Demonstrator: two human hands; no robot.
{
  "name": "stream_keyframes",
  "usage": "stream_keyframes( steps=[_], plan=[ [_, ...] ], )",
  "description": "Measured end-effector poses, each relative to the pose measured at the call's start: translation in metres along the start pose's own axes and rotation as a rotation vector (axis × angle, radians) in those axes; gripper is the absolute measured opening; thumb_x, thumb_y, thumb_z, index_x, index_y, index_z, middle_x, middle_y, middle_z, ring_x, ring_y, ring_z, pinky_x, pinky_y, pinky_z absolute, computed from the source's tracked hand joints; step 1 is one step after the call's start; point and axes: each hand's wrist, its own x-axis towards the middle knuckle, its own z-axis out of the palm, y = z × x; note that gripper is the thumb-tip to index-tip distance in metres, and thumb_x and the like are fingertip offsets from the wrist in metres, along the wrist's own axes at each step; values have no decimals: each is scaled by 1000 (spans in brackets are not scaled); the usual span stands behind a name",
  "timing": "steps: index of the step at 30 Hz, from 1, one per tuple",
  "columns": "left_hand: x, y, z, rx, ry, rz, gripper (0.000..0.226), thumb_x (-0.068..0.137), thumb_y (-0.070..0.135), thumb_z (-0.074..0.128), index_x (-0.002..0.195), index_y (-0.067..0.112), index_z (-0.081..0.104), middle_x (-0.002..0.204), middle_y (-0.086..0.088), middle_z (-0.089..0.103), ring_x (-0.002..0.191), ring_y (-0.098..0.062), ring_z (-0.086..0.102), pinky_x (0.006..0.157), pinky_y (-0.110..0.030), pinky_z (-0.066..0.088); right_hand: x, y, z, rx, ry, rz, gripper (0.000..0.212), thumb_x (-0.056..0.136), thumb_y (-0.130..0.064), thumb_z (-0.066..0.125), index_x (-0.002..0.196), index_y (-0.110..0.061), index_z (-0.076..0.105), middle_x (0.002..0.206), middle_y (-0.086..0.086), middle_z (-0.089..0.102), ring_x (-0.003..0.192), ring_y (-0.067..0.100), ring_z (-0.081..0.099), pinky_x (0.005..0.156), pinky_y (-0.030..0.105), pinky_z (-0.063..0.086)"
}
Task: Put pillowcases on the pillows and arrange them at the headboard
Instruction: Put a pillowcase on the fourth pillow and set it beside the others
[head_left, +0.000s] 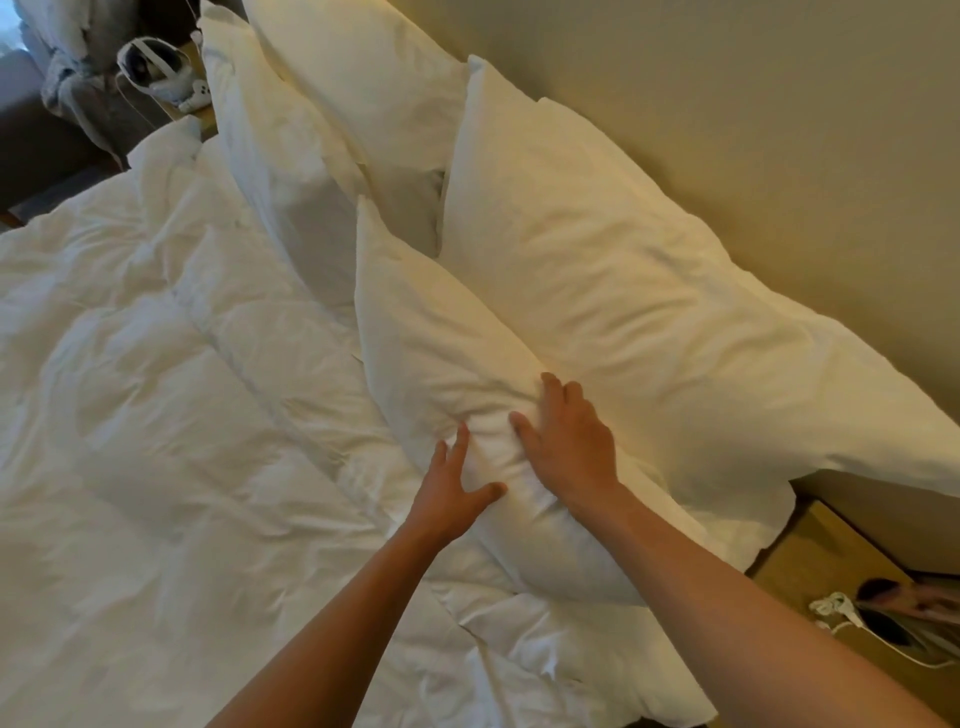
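Observation:
Several white pillows in pillowcases lean along the beige headboard wall (779, 130). The nearest front pillow (441, 353) stands on edge against a larger back pillow (623, 270). Two more pillows, a front one (275, 171) and a back one (363, 78), stand farther along. My left hand (457, 493) lies flat with spread fingers on the front pillow's near face. My right hand (571, 447) presses palm-down on its top edge, denting the fabric. Neither hand grips anything.
A rumpled white duvet (182, 415) covers the bed. A wooden nightstand (821, 561) with a white cable (841, 610) stands at the lower right. At the far top left are another nightstand with a white headset (145, 65) and a grey chair with cloth.

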Motion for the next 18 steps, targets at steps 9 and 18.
stream_keyframes(
  steps=[9, 18],
  plan=[
    [-12, 9, -3, 19, -46, 33, 102, 85, 54, 72, 160, 41, 4, 170, -6, 6, 153, -28, 22, 120, -42, 30, 15, 22, -15, 226, -40, -127, 21, 106, -39, 50, 102, -20, 55, 76, 6, 65, 69, 34, 63, 56, 38, 44],
    [-19, 36, 25, 65, -49, -83, 107, 85, 56, 71, 160, 40, -3, 170, -9, -4, 154, -30, 19, 119, -41, 30, 29, 62, -4, 153, -63, -56, 26, 104, -39, 52, 123, -22, 48, 117, 3, 64, 96, 31, 66, 69, 37, 47]
  ],
)
